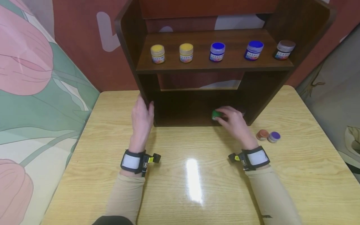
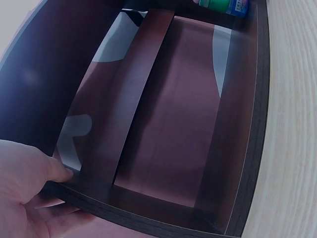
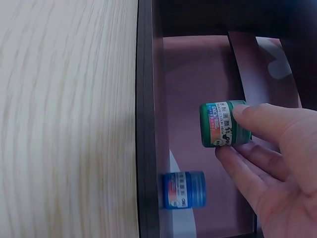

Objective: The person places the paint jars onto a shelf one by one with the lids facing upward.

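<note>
My right hand (image 1: 232, 120) reaches into the lower compartment of a dark brown wooden shelf (image 1: 215, 69). Between thumb and fingers it pinches a small green paint jar (image 3: 218, 124), which looks lifted off the board in the right wrist view. A blue paint jar (image 3: 183, 190) stands close by on the lower board, mostly hidden behind the hand in the head view. At the shelf's left side, my left hand (image 1: 141, 117) grips the upright panel (image 2: 124, 214), thumb on the inside and fingers outside.
Along the upper board stand two yellow jars (image 1: 186, 53), two blue jars (image 1: 217, 52) and a brown jar (image 1: 284, 50). A reddish-brown jar (image 1: 262, 134) and a purple jar (image 1: 273, 137) sit on the light wooden table (image 1: 168, 187), right of the shelf.
</note>
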Available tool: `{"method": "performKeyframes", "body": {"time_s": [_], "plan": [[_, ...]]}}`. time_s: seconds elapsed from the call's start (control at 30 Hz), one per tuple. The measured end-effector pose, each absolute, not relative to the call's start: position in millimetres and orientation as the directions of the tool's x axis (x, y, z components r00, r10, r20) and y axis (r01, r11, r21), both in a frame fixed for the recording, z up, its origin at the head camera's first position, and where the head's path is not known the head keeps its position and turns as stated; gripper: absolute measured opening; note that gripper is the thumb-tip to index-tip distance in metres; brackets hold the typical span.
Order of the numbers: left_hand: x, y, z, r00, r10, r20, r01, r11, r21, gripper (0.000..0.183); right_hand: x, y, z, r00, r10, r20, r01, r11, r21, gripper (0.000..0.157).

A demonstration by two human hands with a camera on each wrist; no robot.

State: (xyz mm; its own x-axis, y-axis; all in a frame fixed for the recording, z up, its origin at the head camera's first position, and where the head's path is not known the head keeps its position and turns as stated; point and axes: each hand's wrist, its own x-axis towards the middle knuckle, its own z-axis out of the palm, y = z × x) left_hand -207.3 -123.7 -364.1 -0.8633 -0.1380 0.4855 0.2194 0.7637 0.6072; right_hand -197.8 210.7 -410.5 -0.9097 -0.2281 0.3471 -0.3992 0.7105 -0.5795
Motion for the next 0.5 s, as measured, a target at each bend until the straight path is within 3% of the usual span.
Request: {"method": "performKeyframes", "body": {"time_s": [0.5], "plan": [[-208.4, -123.8, -365.0, -0.867, -0.142, 0.478, 0.211, 0.765, 0.609, 0.038, -205.5, 193.8, -412.4, -0.92, -0.182, 0.348, -0.373, 0.683, -0.628, 0.031]]}}
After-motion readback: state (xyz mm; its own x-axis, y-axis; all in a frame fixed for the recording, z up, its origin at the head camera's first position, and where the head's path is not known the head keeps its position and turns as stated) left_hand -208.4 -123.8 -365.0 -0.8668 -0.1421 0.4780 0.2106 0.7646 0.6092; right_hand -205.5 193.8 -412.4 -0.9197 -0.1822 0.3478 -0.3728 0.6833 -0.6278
